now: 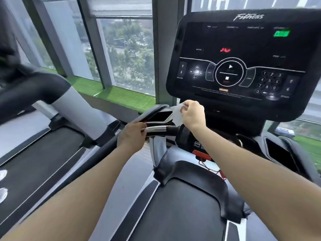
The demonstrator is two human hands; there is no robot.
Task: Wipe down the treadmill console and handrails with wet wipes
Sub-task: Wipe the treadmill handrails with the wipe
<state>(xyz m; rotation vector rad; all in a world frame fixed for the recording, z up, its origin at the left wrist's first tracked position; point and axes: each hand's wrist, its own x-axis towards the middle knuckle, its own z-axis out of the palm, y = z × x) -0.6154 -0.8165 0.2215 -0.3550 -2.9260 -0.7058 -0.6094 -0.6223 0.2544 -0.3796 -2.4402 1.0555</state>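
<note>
I have my right hand [192, 113] pinching a wet wipe [177, 114] by its upper edge; the sheet hangs down from the fingertips, limp and partly crumpled, just left of the knuckles. My left hand [131, 136] sits lower and to the left, its fingers curled around something thin and dark at the metal grip sensor of the handrail [157, 128]. I judge that is the wipe packet, though I cannot tell for sure, as the hand hides most of it. The console [243, 58] stands above and beyond the right fingers, untouched by the wipe, its display lit with a green readout and red marks.

As I see it, the risks run like this. The console is powered, and the play button [230, 66] and the keypad [269, 81] lie right in the path of any sweep, so a firm pass could start the belt while I stand on it. The wipe is held by a narrow pinch only; if it stays bunched it will smear instead of clean, and a loose hold may let it slip down toward the red safety clip [202, 154] below my right wrist. With the left fingers occupied, I cannot spread the sheet without first setting down what they hold.
</note>
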